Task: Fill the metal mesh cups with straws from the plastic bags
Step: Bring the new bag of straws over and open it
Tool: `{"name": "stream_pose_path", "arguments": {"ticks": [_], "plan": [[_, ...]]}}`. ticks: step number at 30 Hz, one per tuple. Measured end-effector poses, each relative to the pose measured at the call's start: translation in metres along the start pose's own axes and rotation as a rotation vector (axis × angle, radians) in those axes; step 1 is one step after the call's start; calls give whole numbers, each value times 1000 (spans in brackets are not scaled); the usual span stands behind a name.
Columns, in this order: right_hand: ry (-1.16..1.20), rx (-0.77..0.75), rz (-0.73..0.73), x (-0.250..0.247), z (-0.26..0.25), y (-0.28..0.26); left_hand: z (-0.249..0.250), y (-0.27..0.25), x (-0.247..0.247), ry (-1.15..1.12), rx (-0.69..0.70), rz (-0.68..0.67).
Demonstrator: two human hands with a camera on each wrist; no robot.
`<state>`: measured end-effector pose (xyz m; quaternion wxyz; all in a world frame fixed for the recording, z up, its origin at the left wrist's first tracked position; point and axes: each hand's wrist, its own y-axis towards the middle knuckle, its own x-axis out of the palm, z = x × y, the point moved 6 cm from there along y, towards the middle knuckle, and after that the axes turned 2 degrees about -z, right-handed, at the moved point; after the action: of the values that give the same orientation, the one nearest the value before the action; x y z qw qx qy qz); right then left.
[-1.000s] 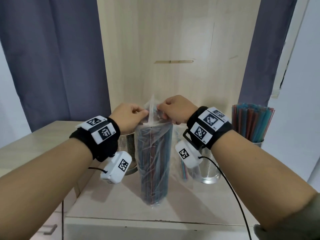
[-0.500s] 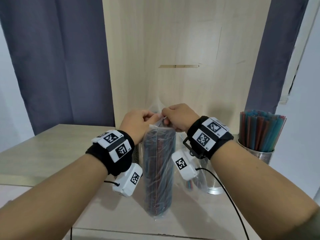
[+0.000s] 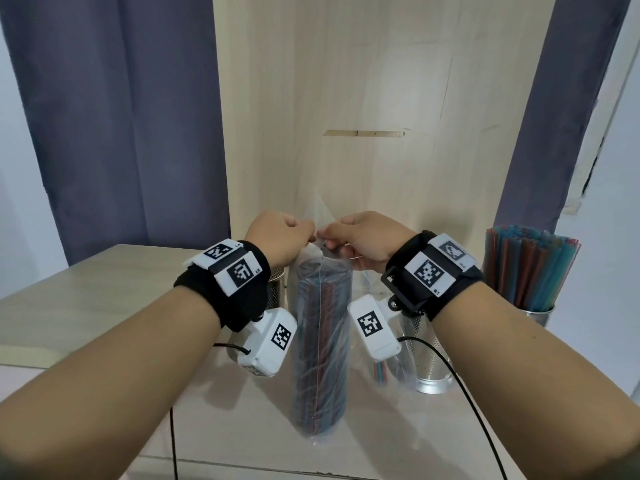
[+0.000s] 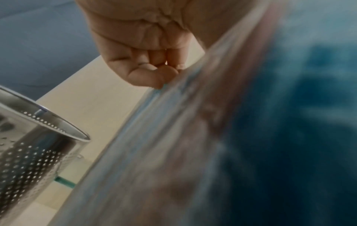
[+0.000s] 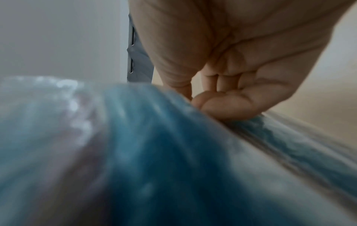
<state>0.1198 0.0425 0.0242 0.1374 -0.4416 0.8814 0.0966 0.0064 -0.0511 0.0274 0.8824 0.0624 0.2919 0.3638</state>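
A clear plastic bag of straws [image 3: 320, 344] stands upright on the wooden counter [image 3: 86, 306], packed with dark red and blue straws. My left hand [image 3: 280, 239] and right hand [image 3: 360, 237] both pinch the bag's top edge, side by side, fingers curled. In the left wrist view my left hand [image 4: 154, 71] pinches the bag [image 4: 212, 137]; in the right wrist view my right hand [image 5: 222, 104] grips the bag [image 5: 154, 152]. An empty mesh cup [image 3: 275, 289] stands behind my left wrist, also in the left wrist view [image 4: 32, 145]. Another mesh cup [image 3: 431, 362] stands behind my right wrist.
A third mesh cup [image 3: 540, 315] at the far right is full of coloured straws [image 3: 530, 265]. A second, nearly flat plastic bag with a few straws [image 3: 381, 370] lies beside the middle cup. A wooden panel [image 3: 363, 116] rises behind the counter, with dark curtains either side.
Both hands stayed pinched on the bag's top and have drawn close together. The bag has stayed upright on the counter. The head view has shifted slightly.
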Motion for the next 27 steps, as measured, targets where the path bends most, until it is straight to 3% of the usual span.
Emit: {"name": "stream_pose_path", "arguments": {"ticks": [4,11,15,19,22,25,27], "plan": [[-75,-15,15,5,-6,0,2,0,-4,46,1,1],[-215,-69,60,9,-11,-3,2,-1,-2,-67,42,-55],[-106,-65,73,10,-11,-7,6,-8,-1,-71,60,-79],[168,-27,102,9,-7,-10,3,-11,-9,-225,-45,-108],[88,-51,96,14,-7,-11,6,-9,-8,-185,-62,-130],[39,-95,164,13,-8,-11,8,-6,-11,-122,-41,-35],[136,-106,191,9,-4,-12,5,-7,-15,-242,-74,26]]}}
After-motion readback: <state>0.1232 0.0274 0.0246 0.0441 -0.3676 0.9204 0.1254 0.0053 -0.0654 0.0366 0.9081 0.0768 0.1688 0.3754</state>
